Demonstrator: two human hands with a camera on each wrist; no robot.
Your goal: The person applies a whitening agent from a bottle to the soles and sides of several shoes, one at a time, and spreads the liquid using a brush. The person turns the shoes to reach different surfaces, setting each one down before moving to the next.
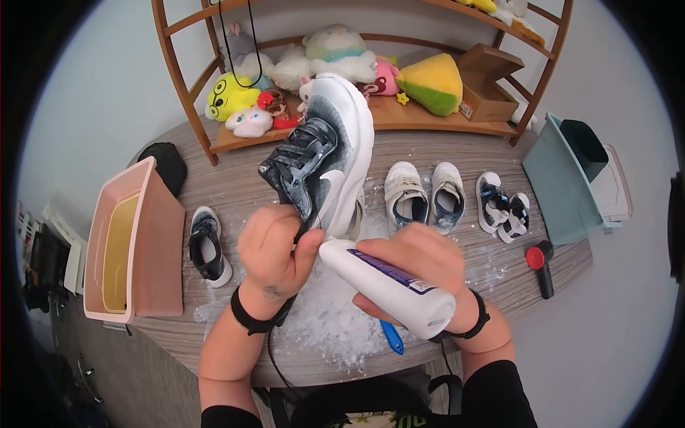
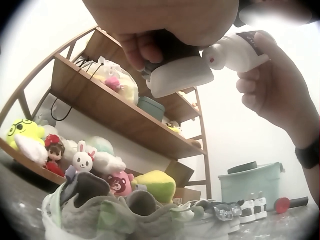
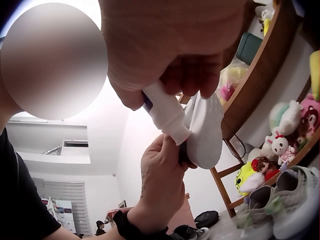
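A black and white sneaker (image 1: 325, 157) is held up by its heel end in the left hand (image 1: 275, 246), toe pointing up toward the shelf. The right hand (image 1: 417, 260) grips a white bottle (image 1: 385, 289) with a purple label, tilted so its nozzle end meets the heel area of the shoe. In the left wrist view the bottle (image 2: 240, 52) comes up against the sneaker's white sole (image 2: 182, 76). The right wrist view has the bottle (image 3: 167, 114) beside the sole (image 3: 206, 132), with the left hand (image 3: 162, 182) behind them.
White residue (image 1: 335, 321) covers the table's middle, near a blue-handled tool (image 1: 392, 338). Around stand a pink bin (image 1: 158, 250), a dark shoe (image 1: 207, 246), white shoes (image 1: 407, 192), small sandals (image 1: 492, 203), a teal bin (image 1: 560, 189) and a black-red tool (image 1: 544, 271). Plush toys fill the shelf (image 1: 399, 114).
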